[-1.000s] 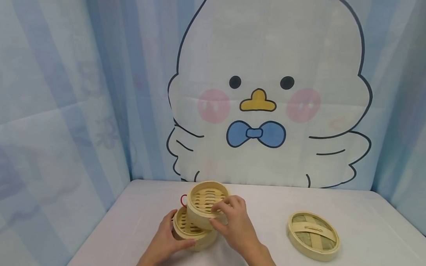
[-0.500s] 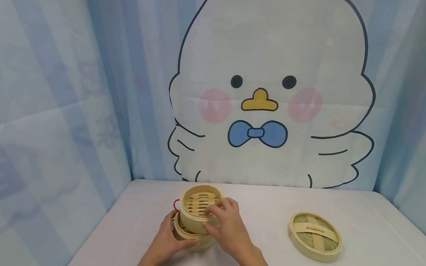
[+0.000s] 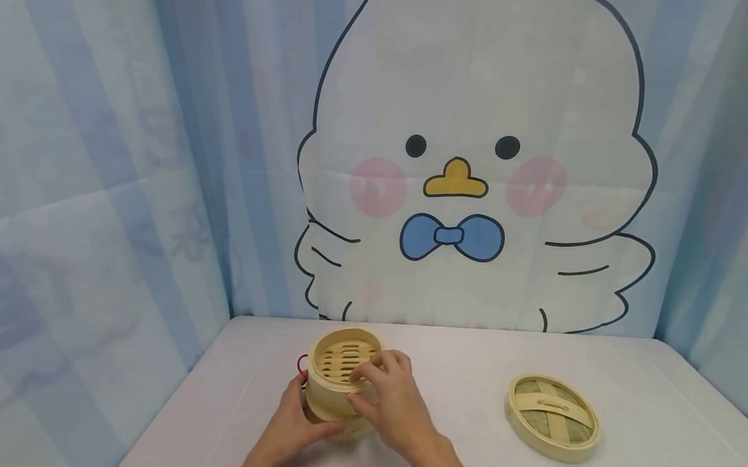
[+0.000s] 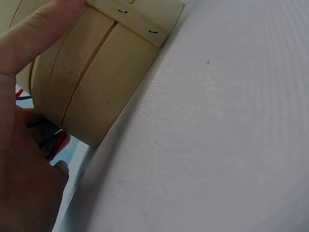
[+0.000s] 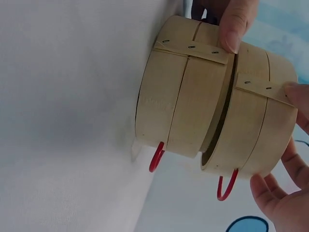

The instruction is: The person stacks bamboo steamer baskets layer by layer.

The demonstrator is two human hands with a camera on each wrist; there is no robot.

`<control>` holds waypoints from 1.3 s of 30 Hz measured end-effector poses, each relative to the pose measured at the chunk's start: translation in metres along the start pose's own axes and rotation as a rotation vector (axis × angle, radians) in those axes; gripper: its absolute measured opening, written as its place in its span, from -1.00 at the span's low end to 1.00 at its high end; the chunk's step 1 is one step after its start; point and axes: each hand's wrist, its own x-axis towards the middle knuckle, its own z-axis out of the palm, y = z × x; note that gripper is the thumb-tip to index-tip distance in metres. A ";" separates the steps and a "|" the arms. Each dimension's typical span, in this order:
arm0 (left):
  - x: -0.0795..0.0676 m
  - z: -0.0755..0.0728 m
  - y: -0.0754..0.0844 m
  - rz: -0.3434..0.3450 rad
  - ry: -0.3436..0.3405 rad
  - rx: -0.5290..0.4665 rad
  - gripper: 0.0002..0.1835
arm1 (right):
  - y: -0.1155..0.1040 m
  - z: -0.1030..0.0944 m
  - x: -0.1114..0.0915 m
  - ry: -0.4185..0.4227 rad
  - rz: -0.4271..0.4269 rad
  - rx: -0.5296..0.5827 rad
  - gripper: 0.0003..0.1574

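Observation:
Two round bamboo steamer baskets are stacked at the front of the table in the head view. My left hand [image 3: 288,423] grips the lower basket [image 5: 166,94] around its side, thumb in front. Above it, the upper basket [image 5: 258,113] is pinched at its near-right rim by my right hand [image 3: 393,401], fingers inside and thumb outside. In the right wrist view the upper basket sits slightly tilted at the lower one's rim, with a narrow dark gap along part of the seam. Its slatted floor shows in the head view. Each basket carries a red loop [image 5: 227,187].
A woven bamboo lid [image 3: 552,418] with a strap handle lies on the white table [image 3: 460,395] to the right. Behind the table hangs a curtain [image 3: 450,286] with a white cartoon bird; striped blue cloth [image 3: 101,202] stands at the left.
My right hand has moved the upper basket left and down, from offset over the lower basket to nearly in line on top of it. My left hand has stayed on the lower basket.

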 end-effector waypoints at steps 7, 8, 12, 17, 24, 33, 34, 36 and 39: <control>-0.001 0.000 -0.001 0.026 0.014 -0.028 0.20 | -0.006 0.002 -0.001 0.008 -0.025 -0.007 -0.74; -0.001 0.000 -0.001 0.032 0.016 -0.032 0.19 | -0.006 0.003 -0.002 0.015 -0.032 -0.013 -0.74; 0.000 0.000 -0.002 0.045 0.018 -0.049 0.18 | -0.008 0.005 -0.003 0.027 -0.036 -0.023 -0.73; 0.000 0.000 -0.001 0.031 0.004 -0.055 0.20 | -0.008 0.010 -0.004 0.032 -0.006 -0.032 -0.74; 0.001 0.000 0.000 0.024 0.004 -0.067 0.22 | -0.008 0.015 -0.006 0.075 -0.009 -0.050 -0.73; 0.000 0.000 0.000 0.025 0.000 -0.069 0.21 | -0.008 0.014 -0.006 0.082 -0.023 -0.075 -0.73; 0.001 0.000 0.000 0.025 -0.001 -0.070 0.21 | -0.008 0.014 -0.006 0.084 -0.025 -0.077 -0.73; 0.001 0.000 0.000 0.026 -0.002 -0.071 0.21 | -0.008 0.013 -0.006 0.085 -0.029 -0.081 -0.73; 0.001 0.000 -0.001 0.024 -0.003 -0.065 0.21 | -0.009 0.013 -0.007 0.089 -0.037 -0.084 -0.72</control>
